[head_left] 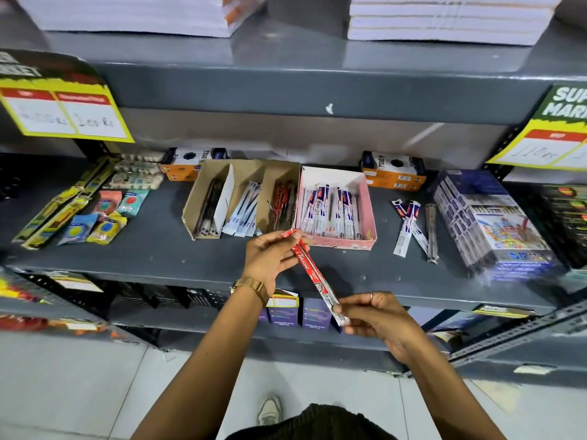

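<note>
You pinch the red pen [307, 268] at both ends, its axis diagonal: left hand [270, 258] on the far end, nearest the cardboard tray [190, 211], right hand [381, 319] on the near end.

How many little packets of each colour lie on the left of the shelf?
Pink packet: 1
Teal packet: 1
Blue packet: 1
Yellow packet: 1
Total: 4

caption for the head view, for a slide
Left hand and right hand hold a red packaged pen before a stationery shelf.
</note>
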### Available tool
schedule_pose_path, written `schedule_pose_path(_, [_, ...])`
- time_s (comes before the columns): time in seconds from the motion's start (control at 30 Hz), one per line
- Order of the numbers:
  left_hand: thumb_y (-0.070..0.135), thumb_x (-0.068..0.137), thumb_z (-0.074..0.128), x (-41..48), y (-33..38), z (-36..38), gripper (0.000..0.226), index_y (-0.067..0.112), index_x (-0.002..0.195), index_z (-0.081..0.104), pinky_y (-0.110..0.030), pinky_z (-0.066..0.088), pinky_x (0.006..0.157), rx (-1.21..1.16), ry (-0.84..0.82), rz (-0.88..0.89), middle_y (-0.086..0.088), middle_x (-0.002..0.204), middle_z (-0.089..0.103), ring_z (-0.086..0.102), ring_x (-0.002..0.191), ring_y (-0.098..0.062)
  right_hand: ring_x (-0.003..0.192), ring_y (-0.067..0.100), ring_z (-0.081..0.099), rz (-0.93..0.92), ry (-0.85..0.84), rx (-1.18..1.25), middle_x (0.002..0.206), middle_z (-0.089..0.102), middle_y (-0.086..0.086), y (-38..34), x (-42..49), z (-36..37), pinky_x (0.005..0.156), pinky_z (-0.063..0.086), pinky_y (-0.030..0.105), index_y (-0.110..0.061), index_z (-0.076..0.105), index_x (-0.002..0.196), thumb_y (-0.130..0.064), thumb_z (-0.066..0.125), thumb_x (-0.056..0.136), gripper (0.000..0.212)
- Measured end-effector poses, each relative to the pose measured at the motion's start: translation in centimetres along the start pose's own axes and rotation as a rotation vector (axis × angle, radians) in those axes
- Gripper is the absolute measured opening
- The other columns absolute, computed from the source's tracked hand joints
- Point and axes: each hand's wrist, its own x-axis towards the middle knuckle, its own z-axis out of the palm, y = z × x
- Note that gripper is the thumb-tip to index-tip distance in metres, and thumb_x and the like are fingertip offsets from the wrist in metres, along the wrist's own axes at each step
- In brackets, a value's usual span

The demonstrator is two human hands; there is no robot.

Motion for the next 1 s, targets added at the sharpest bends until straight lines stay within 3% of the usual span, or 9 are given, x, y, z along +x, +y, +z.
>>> schedule_pose_path(0.17, [0.005,0.088,0.064,-0.1,0.1,-2.1,0.017,-0.002,0.103,0.067,-0.028,0.058,0.071,-0.05,0.066,0.134,-0.016,0.094,0.073,0.07,0.09,-0.024,0.068,0.021,0.068,-0.169,0.105,0.222,0.072,0.07,0.01,-0.6,-0.3,1.8,0.068,0.061,0.031,-0.005,0.074,0.081,-0.005,0.068,0.081,0.005])
schedule_pose_path(0.27, [0.006,0.087,0.065,0.1,-0.1,-4.0,0.007,0.006,0.093,0.069,-0.033,0.059,0.077,0.007,0.097,0.239,-0.006,0.083,0.074,0.069,0.087,-0.021,0.065,0.017,0.067,-0.33,0.204,0.321,0.07,0.069,0.006,-2.6,-0.4,3.1,0.057,0.059,0.027,-0.004,0.072,0.081,-0.001,0.063,0.084,0.01])
schedule_pose_path(0.4, [0.03,0.09,0.064,0.1,-1.0,-7.3,0.019,0.014,0.096,0.073,-0.026,0.056,0.072,0.505,0.17,0.548,0.003,0.079,0.074,0.066,0.076,-0.002,0.068,0.015,0.064,-0.555,0.293,0.222,0.07,0.07,-0.003,-6.0,0.5,5.0,0.054,0.058,0.024,-0.005,0.073,0.085,-0.005,0.067,0.083,0.006])
schedule_pose_path(0.47, [0.038,0.092,0.059,0.0,-1.7,-8.9,0.031,0.015,0.109,0.07,-0.024,0.053,0.067,0.822,0.232,0.657,0.003,0.081,0.073,0.064,0.069,0.003,0.067,0.008,0.066,-0.726,0.378,0.013,0.067,0.072,-0.012,-7.7,1.0,5.6,0.059,0.055,0.019,-0.017,0.075,0.081,-0.012,0.07,0.081,0.007])
schedule_pose_path(0.53, [0.041,0.093,0.054,0.1,-1.8,-10.6,0.04,0.015,0.122,0.064,-0.032,0.054,0.071,1.134,0.283,0.622,-0.007,0.096,0.073,0.068,0.081,-0.016,0.071,0.001,0.066,-0.947,0.508,-0.392,0.077,0.072,-0.015,-9.2,1.9,6.0,0.067,0.053,0.018,-0.022,0.076,0.085,-0.019,0.071,0.081,0.007])
schedule_pose_path(0.63, [0.044,0.092,0.043,0.7,-1.5,-13.0,0.048,0.009,0.116,0.067,-0.041,0.055,0.08,1.526,0.243,0.681,-0.011,0.113,0.07,0.065,0.106,-0.032,0.078,0.022,0.069,-1.152,0.709,-0.981,0.089,0.075,0.002,-10.7,3.9,6.8,0.075,0.057,0.036,-0.017,0.077,0.094,-0.026,0.067,0.084,0.017])
schedule_pose_path(0.7, [0.048,0.091,0.032,0.9,-1.7,-13.8,0.058,0.009,0.119,0.065,-0.041,0.054,0.085,1.587,0.153,0.677,-0.012,0.12,0.067,0.062,0.112,-0.031,0.075,0.03,0.068,-1.241,0.749,-1.23,0.085,0.076,0.003,-11.1,5.4,7.5,0.064,0.058,0.041,-0.019,0.077,0.092,-0.024,0.067,0.082,0.015])
schedule_pose_path(0.83, [0.047,0.1,0.025,2.2,-3.0,-13.7,0.057,0.013,0.141,0.043,-0.027,0.017,0.113,1.627,-0.045,0.648,-0.003,0.149,0.039,0.033,0.139,-0.022,0.076,0.029,0.067,-1.178,0.694,-1.569,0.082,0.076,0.0,-11.2,9.1,9.6,0.043,0.049,0.032,-0.02,0.077,0.085,-0.022,0.068,0.079,0.011])
schedule_pose_path(1.0, [0.039,0.102,0.013,3.4,-4.8,-13.8,0.065,0.01,0.112,0.071,-0.035,0.043,0.1,1.582,-0.132,0.723,-0.006,0.117,0.069,0.062,0.113,-0.021,0.104,0.024,0.061,-0.906,0.524,-1.721,0.102,0.072,0.002,-10.0,12.3,12.1,0.068,0.054,0.036,-0.017,0.073,0.099,-0.019,0.063,0.085,0.017])
